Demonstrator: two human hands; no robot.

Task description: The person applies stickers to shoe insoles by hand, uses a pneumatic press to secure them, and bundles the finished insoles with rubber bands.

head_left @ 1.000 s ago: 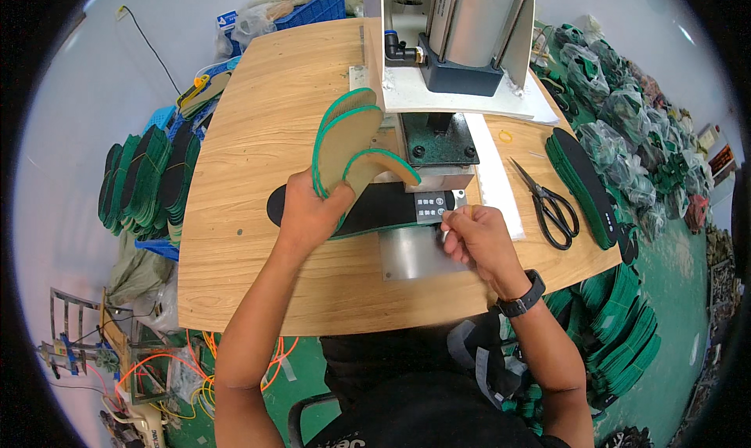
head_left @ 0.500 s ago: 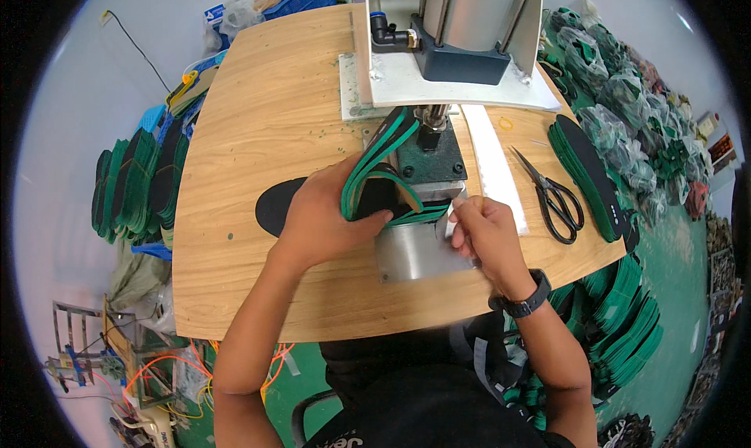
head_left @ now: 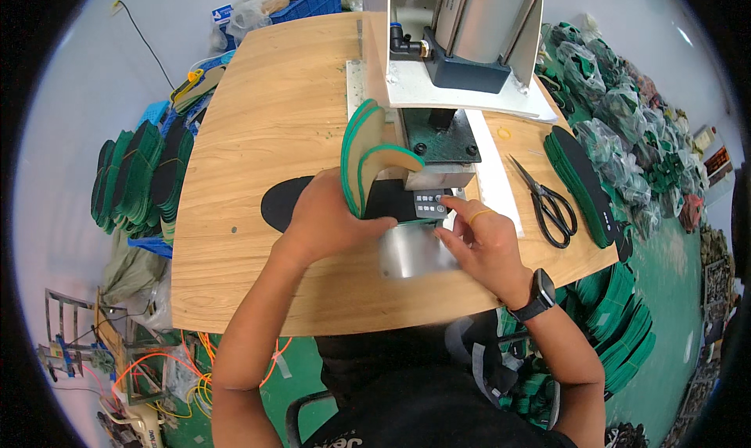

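Observation:
Insoles with black tops, tan undersides and green edges are in my left hand (head_left: 317, 221), which grips them at the middle. Two bent-back insoles (head_left: 366, 155) curl upward above that hand. Below them a flat insole (head_left: 391, 201) lies over a shiny metal plate (head_left: 415, 252), its end under the metal block (head_left: 440, 176) of a press. A grey printed patch (head_left: 429, 204) shows at that end. My right hand (head_left: 486, 245) pinches the insole's end there, index finger at the patch and thumb lower at the edge. Another black insole (head_left: 280, 203) lies partly behind my left hand.
The press (head_left: 473, 45) stands at the table's back. Black scissors (head_left: 551, 209) and a stack of insoles (head_left: 579, 182) lie to the right, beside a white strip (head_left: 501, 182). Bundled insoles (head_left: 141, 174) hang off the left; bagged ones (head_left: 626, 104) pile up on the right.
The press block and dark plate now show more plainly. Insoles held by my left hand have opened up, baring the printed patch. My right fingers have moved slightly left onto the insole's end.

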